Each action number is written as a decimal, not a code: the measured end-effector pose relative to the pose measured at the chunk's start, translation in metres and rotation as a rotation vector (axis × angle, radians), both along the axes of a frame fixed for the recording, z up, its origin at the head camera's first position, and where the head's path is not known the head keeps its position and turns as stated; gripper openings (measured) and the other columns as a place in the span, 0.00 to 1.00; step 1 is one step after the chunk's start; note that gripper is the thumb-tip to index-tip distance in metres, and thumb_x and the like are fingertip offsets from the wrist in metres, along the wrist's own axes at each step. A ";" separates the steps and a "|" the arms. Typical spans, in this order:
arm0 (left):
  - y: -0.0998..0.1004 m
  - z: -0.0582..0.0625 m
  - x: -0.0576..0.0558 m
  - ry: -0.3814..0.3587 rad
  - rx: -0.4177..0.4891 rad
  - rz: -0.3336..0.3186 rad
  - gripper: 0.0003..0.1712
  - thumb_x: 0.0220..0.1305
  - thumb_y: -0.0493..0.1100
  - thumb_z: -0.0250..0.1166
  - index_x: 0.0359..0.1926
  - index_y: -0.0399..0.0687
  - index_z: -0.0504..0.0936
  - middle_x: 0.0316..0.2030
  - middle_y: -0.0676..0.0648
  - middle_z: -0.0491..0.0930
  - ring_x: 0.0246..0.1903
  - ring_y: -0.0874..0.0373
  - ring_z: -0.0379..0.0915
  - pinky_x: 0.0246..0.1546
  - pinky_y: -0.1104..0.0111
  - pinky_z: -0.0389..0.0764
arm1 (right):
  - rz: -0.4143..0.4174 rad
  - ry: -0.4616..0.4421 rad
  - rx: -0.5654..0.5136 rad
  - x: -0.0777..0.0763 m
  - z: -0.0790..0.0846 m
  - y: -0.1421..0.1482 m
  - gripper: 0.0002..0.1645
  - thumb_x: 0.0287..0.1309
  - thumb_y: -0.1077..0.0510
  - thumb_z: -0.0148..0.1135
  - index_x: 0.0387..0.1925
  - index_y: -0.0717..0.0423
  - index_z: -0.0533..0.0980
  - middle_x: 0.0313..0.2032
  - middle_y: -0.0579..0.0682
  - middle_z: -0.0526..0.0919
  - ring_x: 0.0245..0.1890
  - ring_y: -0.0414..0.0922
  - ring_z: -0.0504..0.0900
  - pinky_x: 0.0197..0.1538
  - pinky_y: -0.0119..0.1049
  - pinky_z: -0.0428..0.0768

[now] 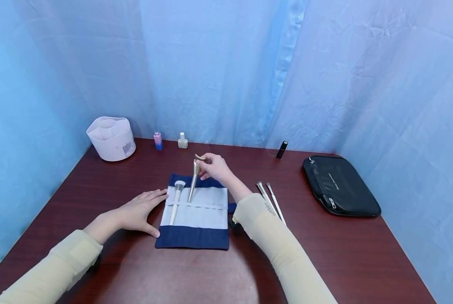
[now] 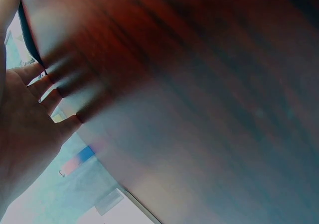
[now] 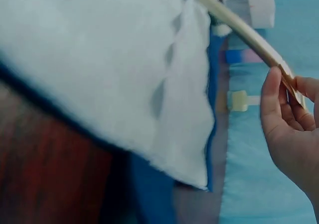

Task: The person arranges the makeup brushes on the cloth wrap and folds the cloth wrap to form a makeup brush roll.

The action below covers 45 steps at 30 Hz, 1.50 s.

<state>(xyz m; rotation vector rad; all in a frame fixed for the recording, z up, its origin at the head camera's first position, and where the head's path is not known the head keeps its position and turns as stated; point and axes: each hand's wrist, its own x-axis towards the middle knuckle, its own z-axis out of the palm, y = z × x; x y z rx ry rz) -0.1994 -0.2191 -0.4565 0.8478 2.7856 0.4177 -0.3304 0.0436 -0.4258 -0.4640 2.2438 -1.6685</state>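
A hand could pass over the desk (image 1: 207, 272) between the left sleeve (image 1: 51, 266) and right sleeve (image 1: 283, 253) up to the brush roll (image 1: 194, 238); the left hand (image 1: 139, 211) blocks its left edge, the right sleeve its right, and a lane lies open between the loose makeup brushes (image 1: 274, 198) and black zip case (image 1: 342, 190)

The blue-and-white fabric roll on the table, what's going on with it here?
A person's right hand pinches a slim metallic tool above the open fabric roll, its lower end by the strap; I can't tell whether it's tucked in. The left hand lies spread at the roll's left edge. One white brush already sits under the strap, while more brushes lie on the table to the right.
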 end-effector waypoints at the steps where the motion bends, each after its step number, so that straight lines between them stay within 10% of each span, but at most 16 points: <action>1: 0.000 0.000 0.000 -0.001 0.001 0.001 0.67 0.37 0.76 0.67 0.71 0.40 0.56 0.72 0.41 0.51 0.70 0.40 0.46 0.66 0.44 0.51 | 0.003 -0.014 -0.010 0.000 -0.002 0.000 0.12 0.64 0.55 0.57 0.43 0.60 0.73 0.33 0.58 0.82 0.29 0.46 0.84 0.34 0.40 0.84; 20: 0.002 -0.002 0.000 -0.022 -0.007 0.023 0.68 0.35 0.78 0.66 0.71 0.42 0.56 0.72 0.41 0.52 0.70 0.41 0.46 0.66 0.44 0.51 | 0.139 -0.153 0.089 0.017 -0.019 0.000 0.18 0.56 0.63 0.64 0.49 0.60 0.72 0.39 0.57 0.77 0.34 0.46 0.84 0.39 0.39 0.83; 32: 0.003 0.001 0.001 -0.026 -0.010 0.017 0.67 0.37 0.76 0.67 0.71 0.41 0.56 0.72 0.40 0.52 0.69 0.40 0.47 0.66 0.43 0.52 | 0.392 0.152 0.327 0.026 -0.023 0.001 0.15 0.53 0.56 0.69 0.42 0.55 0.78 0.35 0.46 0.82 0.34 0.39 0.80 0.33 0.31 0.78; 45: 0.002 0.002 0.000 -0.034 -0.014 0.029 0.67 0.37 0.76 0.67 0.71 0.42 0.55 0.72 0.41 0.51 0.70 0.41 0.46 0.66 0.44 0.51 | 0.450 0.183 0.365 0.030 -0.023 0.000 0.10 0.54 0.55 0.68 0.39 0.52 0.81 0.33 0.43 0.83 0.35 0.38 0.80 0.39 0.29 0.78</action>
